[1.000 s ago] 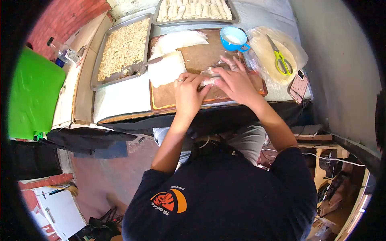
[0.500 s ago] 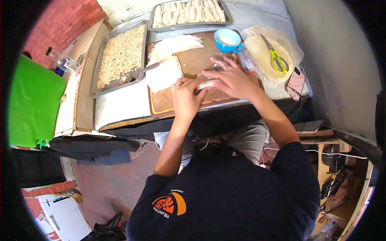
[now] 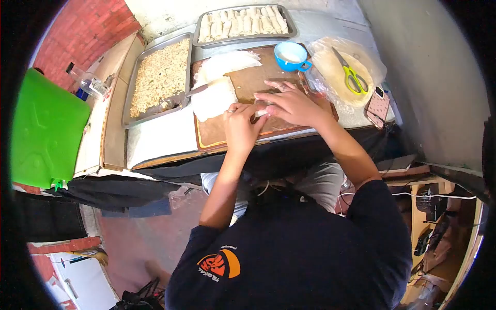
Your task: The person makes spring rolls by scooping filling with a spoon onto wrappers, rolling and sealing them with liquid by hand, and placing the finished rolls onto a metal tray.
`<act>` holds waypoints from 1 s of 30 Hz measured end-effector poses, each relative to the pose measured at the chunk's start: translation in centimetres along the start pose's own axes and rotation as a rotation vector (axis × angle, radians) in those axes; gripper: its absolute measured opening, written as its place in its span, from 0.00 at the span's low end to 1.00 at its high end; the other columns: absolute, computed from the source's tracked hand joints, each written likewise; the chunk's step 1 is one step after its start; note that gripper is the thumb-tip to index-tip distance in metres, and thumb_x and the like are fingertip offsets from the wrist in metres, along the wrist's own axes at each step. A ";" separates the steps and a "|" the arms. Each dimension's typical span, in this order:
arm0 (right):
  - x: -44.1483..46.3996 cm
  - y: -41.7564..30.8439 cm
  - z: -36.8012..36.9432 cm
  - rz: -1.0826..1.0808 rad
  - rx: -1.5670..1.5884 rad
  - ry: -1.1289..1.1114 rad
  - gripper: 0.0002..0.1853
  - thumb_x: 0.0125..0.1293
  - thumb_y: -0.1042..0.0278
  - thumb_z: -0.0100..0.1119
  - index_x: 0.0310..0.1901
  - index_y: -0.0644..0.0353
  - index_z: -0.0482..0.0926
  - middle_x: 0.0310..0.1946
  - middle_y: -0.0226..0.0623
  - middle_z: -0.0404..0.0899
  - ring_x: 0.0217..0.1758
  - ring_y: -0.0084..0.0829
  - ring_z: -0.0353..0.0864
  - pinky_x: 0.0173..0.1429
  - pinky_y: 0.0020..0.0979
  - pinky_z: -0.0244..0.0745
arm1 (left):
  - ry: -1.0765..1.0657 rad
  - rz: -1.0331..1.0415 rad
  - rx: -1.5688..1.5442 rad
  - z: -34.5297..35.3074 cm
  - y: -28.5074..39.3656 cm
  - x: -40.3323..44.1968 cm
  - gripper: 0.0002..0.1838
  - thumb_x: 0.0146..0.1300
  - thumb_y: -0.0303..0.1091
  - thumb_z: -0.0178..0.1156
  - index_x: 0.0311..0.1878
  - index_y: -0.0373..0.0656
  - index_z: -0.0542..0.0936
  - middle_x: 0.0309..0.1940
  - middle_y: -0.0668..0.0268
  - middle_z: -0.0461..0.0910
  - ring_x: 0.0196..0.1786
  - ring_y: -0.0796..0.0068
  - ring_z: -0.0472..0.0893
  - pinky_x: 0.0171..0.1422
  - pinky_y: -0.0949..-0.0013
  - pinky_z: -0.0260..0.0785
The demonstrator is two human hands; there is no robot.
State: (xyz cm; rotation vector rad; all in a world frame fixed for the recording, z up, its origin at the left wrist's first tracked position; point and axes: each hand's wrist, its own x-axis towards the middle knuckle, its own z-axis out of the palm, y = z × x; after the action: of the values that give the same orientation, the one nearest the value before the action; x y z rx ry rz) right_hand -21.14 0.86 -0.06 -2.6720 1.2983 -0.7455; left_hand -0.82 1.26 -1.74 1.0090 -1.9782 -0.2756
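Observation:
On the brown board, my left hand pinches the left end of a small whitish roll. My right hand has its fingers spread, with its thumb side touching the roll's right end. The hands partly hide the roll. White wrapper sheets lie just left of my left hand. A blue cup with whitish contents stands beyond my right hand.
A tray of chopped filling with a spoon or spatula is at the left. Behind is a tray of rolls. To the right lie green-handled scissors on bagged round wrappers and a pink phone.
The view has shifted slightly. My right hand's fingers have moved closer to my left hand, and less of the whitish roll shows between them.

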 end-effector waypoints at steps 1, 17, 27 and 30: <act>-0.1 0.4 -0.1 0.008 0.011 -0.024 0.24 0.72 0.48 0.51 0.61 0.52 0.78 0.60 0.46 0.77 0.70 0.50 0.66 0.73 0.50 0.57 | -0.008 -0.007 -0.004 -0.1 0.0 0.1 0.13 0.44 0.33 0.76 0.35 0.45 0.87 0.22 0.63 0.79 0.33 0.61 0.76 0.44 0.59 0.68; -4.5 -0.6 -1.9 0.149 -0.122 0.272 0.12 0.55 0.57 0.71 0.39 0.51 0.84 0.42 0.29 0.79 0.54 0.36 0.73 0.59 0.40 0.64 | -0.225 -0.063 0.068 -0.4 -0.9 2.3 0.12 0.60 0.41 0.67 0.37 0.42 0.86 0.32 0.61 0.82 0.41 0.55 0.77 0.49 0.56 0.67; -2.9 0.6 -1.4 0.152 -0.135 0.265 0.08 0.62 0.59 0.65 0.35 0.54 0.83 0.43 0.31 0.74 0.53 0.35 0.73 0.54 0.40 0.65 | -0.232 -0.172 0.083 0.7 -0.3 4.3 0.07 0.61 0.37 0.65 0.35 0.43 0.83 0.34 0.63 0.83 0.44 0.52 0.78 0.51 0.53 0.66; -2.5 0.8 -1.2 0.179 -0.115 0.272 0.07 0.62 0.61 0.65 0.34 0.54 0.83 0.43 0.32 0.74 0.52 0.36 0.73 0.54 0.41 0.65 | -0.146 -0.034 0.114 0.7 -0.6 3.9 0.07 0.57 0.36 0.69 0.35 0.46 0.84 0.32 0.65 0.82 0.42 0.55 0.78 0.48 0.55 0.65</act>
State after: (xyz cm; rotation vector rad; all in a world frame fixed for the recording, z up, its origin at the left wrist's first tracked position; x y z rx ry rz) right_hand -23.57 2.38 -0.21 -2.5597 1.6656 -1.0678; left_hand -2.22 -2.12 -0.12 1.1239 -2.1294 -0.2642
